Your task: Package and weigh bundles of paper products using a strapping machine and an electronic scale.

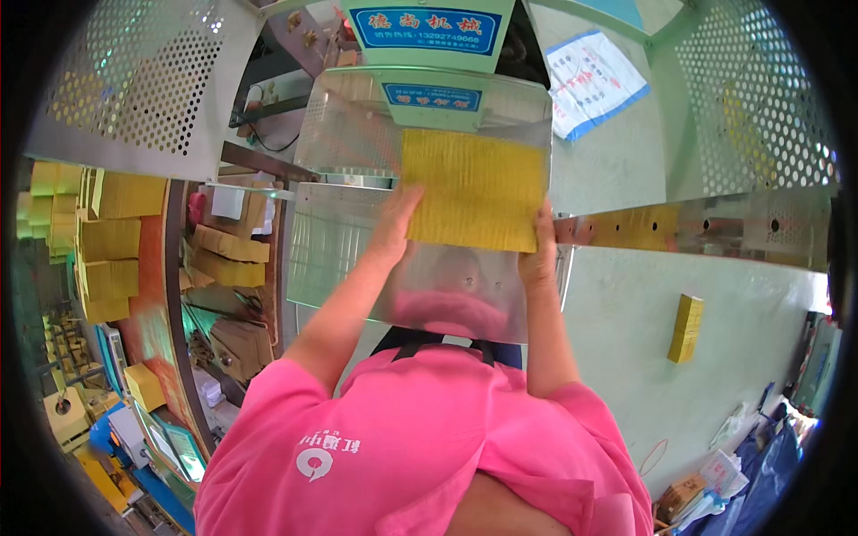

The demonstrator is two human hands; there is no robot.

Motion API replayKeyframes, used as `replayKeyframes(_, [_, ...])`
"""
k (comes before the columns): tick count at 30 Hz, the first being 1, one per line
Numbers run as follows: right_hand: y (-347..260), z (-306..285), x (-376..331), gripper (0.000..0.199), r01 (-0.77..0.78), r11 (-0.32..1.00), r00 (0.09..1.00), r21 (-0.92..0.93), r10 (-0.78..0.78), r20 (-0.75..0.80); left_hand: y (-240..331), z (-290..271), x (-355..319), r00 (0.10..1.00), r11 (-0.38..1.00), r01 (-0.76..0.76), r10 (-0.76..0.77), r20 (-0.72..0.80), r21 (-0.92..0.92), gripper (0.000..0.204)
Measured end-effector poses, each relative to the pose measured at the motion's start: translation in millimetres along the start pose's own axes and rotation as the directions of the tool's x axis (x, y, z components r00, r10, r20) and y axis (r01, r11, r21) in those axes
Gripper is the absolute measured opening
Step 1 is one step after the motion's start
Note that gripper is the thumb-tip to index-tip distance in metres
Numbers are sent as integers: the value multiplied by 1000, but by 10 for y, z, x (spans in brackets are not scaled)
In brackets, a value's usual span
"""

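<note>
A rectangular stack of yellow paper [474, 190] with a finely ribbed surface lies between my two hands, over a shiny metal plate. My left hand [396, 225] presses against its left edge, with the fingers partly hidden. At the lower right corner, my right hand [538, 250] grips the other side, thumb up along the edge. Beneath and nearer to me, the polished metal plate [456, 290] mirrors my pink shirt. Behind the stack rises the machine's metal back panel [349, 116].
Perforated metal guards [134, 80] flank the machine, another guard [760, 98] standing at right. A metal bar [715, 228] juts out rightward. Yellow paper stacks [112, 241] fill shelving at left. One yellow block [685, 328] stands on the floor, and a white sack [594, 80] lies farther back.
</note>
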State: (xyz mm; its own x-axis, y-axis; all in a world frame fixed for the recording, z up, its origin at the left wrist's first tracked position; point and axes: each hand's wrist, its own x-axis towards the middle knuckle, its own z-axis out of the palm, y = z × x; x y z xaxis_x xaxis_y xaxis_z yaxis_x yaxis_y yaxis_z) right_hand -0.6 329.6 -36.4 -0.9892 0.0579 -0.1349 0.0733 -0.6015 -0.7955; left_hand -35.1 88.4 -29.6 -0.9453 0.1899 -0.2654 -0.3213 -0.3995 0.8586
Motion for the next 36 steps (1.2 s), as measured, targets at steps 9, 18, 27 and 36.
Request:
replayKeyframes(9, [121, -151, 108, 71, 71, 997, 993, -15, -72, -91, 4, 174, 81, 999, 998, 36, -37, 24, 46, 71])
replayKeyframes(18, [716, -910, 137, 51, 68, 995, 952, 69, -44, -304, -458, -131, 212, 992, 927, -123, 100, 83, 354, 50])
replayKeyframes(27, [26, -32, 71, 34, 206, 956, 966, -209, -233, -112, -90, -102, 221, 998, 926, -49, 29, 60, 375, 59])
replayKeyframes(36, [84, 125, 27, 53, -165, 807, 976, -568, 50, -212, -165, -322, -102, 994, 989, 25, -9, -110, 147, 54])
